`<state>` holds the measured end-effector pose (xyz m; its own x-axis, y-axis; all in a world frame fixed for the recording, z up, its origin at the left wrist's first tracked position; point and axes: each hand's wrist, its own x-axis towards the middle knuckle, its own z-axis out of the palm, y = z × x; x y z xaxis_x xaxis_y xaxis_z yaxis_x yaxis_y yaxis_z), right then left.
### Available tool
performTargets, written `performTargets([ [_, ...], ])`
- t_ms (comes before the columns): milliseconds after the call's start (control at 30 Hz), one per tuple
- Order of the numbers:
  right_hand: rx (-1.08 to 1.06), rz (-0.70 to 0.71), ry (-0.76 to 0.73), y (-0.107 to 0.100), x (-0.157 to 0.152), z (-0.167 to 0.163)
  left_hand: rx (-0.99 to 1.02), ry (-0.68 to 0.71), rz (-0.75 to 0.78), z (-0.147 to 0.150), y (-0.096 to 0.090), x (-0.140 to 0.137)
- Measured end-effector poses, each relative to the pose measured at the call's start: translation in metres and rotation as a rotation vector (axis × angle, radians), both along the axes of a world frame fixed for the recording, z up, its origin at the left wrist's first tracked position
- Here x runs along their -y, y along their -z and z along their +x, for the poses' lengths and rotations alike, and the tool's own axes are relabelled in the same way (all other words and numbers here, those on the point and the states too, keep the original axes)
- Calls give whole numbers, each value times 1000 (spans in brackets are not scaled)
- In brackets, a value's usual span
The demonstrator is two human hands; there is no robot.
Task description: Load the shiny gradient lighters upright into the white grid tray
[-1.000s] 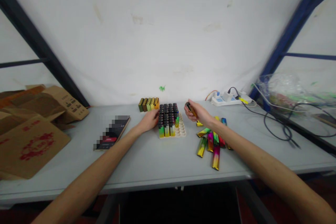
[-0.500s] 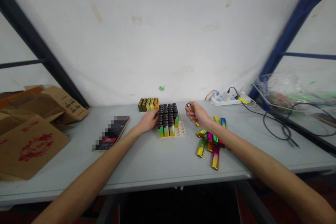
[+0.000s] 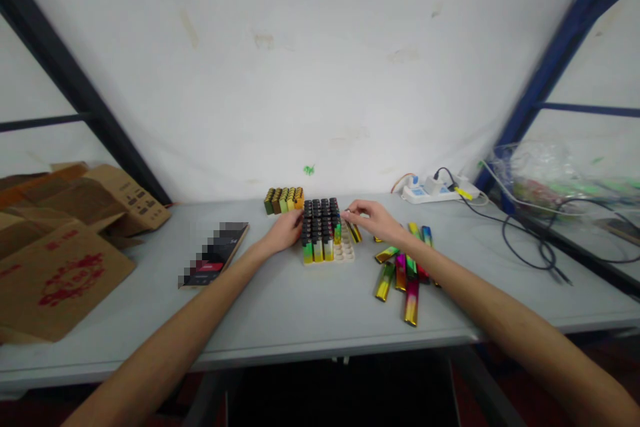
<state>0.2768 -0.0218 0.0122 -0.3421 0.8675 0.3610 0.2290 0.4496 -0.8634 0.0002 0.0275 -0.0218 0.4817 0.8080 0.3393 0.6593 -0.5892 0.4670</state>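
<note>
A pale tray [image 3: 345, 255] with round holes stands in the middle of the table, filled on its left with upright black-topped lighters [image 3: 319, 230]. My left hand [image 3: 285, 231] is curled against the left side of this block, steadying it, its fingertips partly hidden behind the lighters. At the tray's right edge, my right hand [image 3: 371, 216] pinches a tilted gold-yellow lighter [image 3: 355, 232] close to the open holes. Shiny coloured lighters [image 3: 400, 271] lie in a loose pile right of the tray, below my right forearm.
Behind the tray, a block of green, brown and yellow lighter-like pieces [image 3: 283, 200] stands near the wall. A dark flat box [image 3: 220, 250], partly pixelated, lies left. Cardboard boxes [image 3: 65, 273] fill the far left. A power strip [image 3: 435, 190] and black cable [image 3: 530, 233] lie right.
My right hand has moved left and slightly down to the tray's right edge, bringing the lighter with it. My left hand stays at the block's left side.
</note>
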Motion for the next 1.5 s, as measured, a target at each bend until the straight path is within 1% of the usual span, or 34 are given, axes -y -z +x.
performTargets([
  [167, 130, 27, -41, 1, 5, 0, 23, -5, -9, 1, 0, 0],
  [333, 326, 163, -35, -7, 12, 1, 1, -27, -3, 1, 2, -3],
  [467, 446, 265, -59, -7, 14, -2, -23, -28, 14, 0, 3, -4],
  [633, 564, 245, -45, -3, 14, -11, -8, -11, 5, 0, 5, -6],
  [767, 674, 278, -80, -10, 10, -1, -12, -7, 12, -1, 6, -7],
  [867, 702, 249, -149, -19, 3, 18, -11, 0, 11, -2, 7, -8],
  [900, 715, 246, -137, -22, 0, 25, -7, -1, 13, -3, 8, -8],
  [967, 758, 256, -51, -25, -7, 41, -1, -3, 16, -3, 8, -8],
  [1000, 784, 243, -39, -26, -11, 49, -3, -2, 18, -3, 8, -9],
  [1067, 834, 174, -71, -25, -17, 61, -11, -7, 21, -2, 9, -9],
  [1100, 860, 115, -94, -24, -18, 65, -18, -10, 24, -2, 9, -9],
  [1200, 904, -16, -114, -21, -20, 71, -32, -10, 26, -2, 9, -9],
  [1300, 864, -40, -103, -20, -21, 77, -34, -10, 26, -3, 10, -9],
  [1400, 805, -44, -71, -19, -26, 88, -14, -8, 24, -3, 10, -10],
  [1500, 852, -94, -20, -15, -33, 101, 14, 8, 20, -3, 10, -10],
])
